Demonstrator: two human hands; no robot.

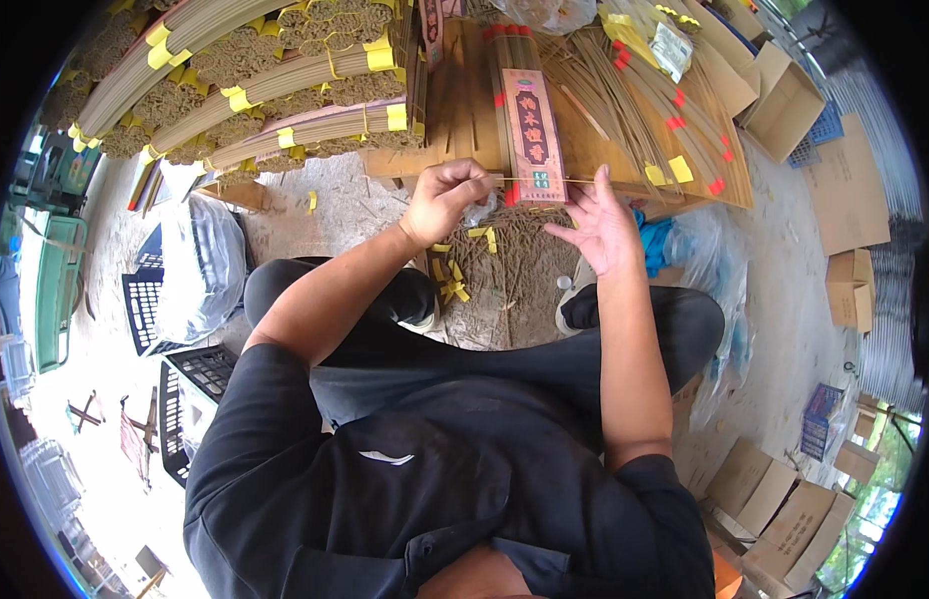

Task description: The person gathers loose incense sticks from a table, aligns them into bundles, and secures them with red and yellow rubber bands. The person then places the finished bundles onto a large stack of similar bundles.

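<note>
The left hand pinches a thin incense stick just below the red-labelled packet; the right hand is spread, touching its other end. Many banded bundles left of the packet look finished, while loose sticks to its right seem left to do.

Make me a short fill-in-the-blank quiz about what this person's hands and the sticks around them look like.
1. The left hand pinches a thin ____ held level across to the right hand.
2. The stick bundles stacked at upper left are bound with ____ bands.
3. The right hand's fingers are spread ____.
4. The long packet ahead of the hands has a ____ label.

Missing words: stick; yellow; open; red
</note>
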